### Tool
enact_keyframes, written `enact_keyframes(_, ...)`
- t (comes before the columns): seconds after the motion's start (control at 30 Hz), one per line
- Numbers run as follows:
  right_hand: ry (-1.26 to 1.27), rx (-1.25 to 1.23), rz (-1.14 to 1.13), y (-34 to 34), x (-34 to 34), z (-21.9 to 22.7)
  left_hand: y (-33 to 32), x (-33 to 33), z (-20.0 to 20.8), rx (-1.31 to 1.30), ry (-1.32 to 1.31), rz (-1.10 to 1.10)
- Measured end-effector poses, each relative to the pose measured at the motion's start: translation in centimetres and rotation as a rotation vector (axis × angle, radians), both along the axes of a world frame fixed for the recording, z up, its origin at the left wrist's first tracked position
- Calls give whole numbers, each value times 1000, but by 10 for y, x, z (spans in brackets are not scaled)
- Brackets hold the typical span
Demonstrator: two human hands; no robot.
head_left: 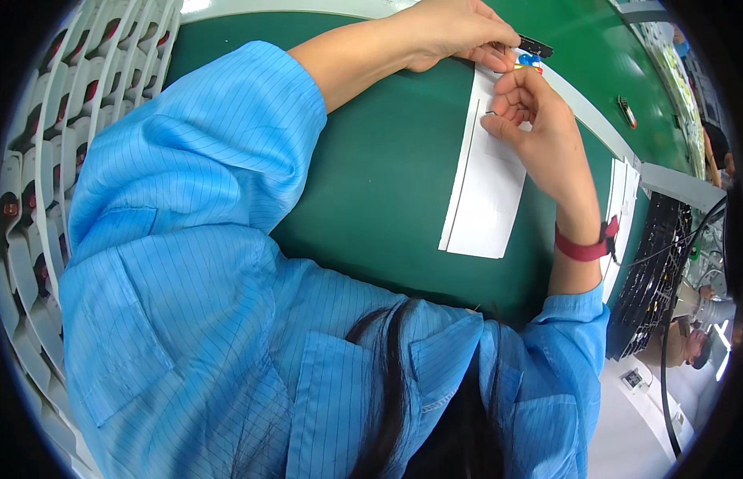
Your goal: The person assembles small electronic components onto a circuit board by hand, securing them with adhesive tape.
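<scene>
At the top of the head view, my left hand (pixel 459 36) reaches across with its fingers bent and pressed together. Its fingertips meet the left end of a black strip (pixel 537 46), and I cannot make out what they pinch. A small blue part (pixel 529 60) lies just below the strip, with bits of yellow and red beside it. My right hand (pixel 535 120) is closed, its fingers curled just below the left. By its thumb tip shows a tiny dark thing, too small to name. Under both hands lies a long white paper sheet (pixel 483 199) with a dark line along it.
The sheet rests on a green mat (pixel 379 168). At the left stand white racks (pixel 36 180) with dark and red parts. A red wrist strap (pixel 583 249) with a cord circles my right wrist. Black trays (pixel 652 263) and a black cable (pixel 667 375) are at the right.
</scene>
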State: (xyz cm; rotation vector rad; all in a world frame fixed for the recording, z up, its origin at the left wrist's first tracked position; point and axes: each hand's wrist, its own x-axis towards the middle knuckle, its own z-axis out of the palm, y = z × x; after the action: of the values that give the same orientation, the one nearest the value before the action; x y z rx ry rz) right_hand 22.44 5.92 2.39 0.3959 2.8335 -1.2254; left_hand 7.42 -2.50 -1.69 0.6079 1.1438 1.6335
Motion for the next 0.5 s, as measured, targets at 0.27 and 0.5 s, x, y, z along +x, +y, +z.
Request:
enact_keyframes(0.27,236,576,299,-34,80,59,-11,16,10,-40,-25,-32)
enact_keyframes(0.5,459,-906,-379,61,23,8,2,23,12,-26,-74,-128)
